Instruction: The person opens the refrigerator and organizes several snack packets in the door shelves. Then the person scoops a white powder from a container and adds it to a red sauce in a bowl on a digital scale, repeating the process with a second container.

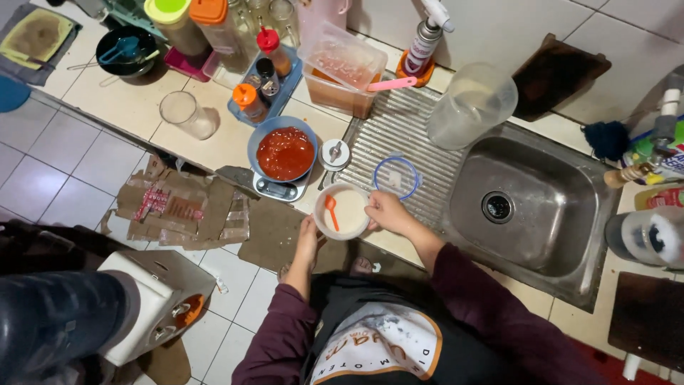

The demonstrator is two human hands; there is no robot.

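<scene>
A small white bowl of pale creamy liquid sits at the counter's front edge, with an orange spoon standing in it. My left hand cups the bowl's left underside. My right hand grips its right rim. Just left of it, a blue bowl of red sauce rests on a small kitchen scale. Beside that lies a round white lid with a knob.
A steel sink lies to the right, with a clear container with a blue rim on its ribbed drainboard. A clear jug, a plastic tub of orange liquid, sauce bottles and a glass stand behind. Flattened cardboard covers the floor.
</scene>
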